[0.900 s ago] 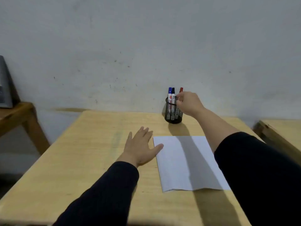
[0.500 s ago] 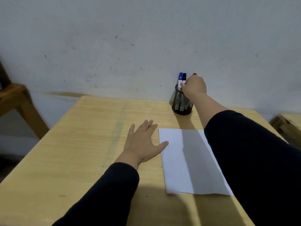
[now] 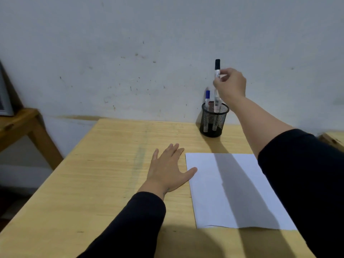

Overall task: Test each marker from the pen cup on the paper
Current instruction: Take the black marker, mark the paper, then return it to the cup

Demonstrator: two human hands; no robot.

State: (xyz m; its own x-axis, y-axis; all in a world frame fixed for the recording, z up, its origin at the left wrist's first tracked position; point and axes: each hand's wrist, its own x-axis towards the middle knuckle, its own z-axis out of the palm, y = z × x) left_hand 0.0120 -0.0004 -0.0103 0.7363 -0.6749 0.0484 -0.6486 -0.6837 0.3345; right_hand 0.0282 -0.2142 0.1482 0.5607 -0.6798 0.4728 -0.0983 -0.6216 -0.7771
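Observation:
A black mesh pen cup [image 3: 213, 120] stands at the far edge of the wooden table [image 3: 111, 174], by the wall. My right hand [image 3: 231, 85] pinches a black-capped marker [image 3: 217, 71], held upright with its lower end still just inside the cup's rim. A blue-capped marker [image 3: 207, 98] stays in the cup; a red marker [image 3: 211, 105] shows only partly behind the rim. A white sheet of paper [image 3: 232, 190] lies in front of the cup. My left hand [image 3: 170, 169] rests flat on the table, fingers spread, thumb touching the paper's left edge.
A white wall rises right behind the table. A second wooden table [image 3: 16, 125] stands at the left with a framed object on it. Another wooden surface's corner [image 3: 333, 139] shows at the right edge.
My right hand has risen from the cup's rim, drawing the black-capped marker upward out of the group. The left hand has stayed flat beside the paper.

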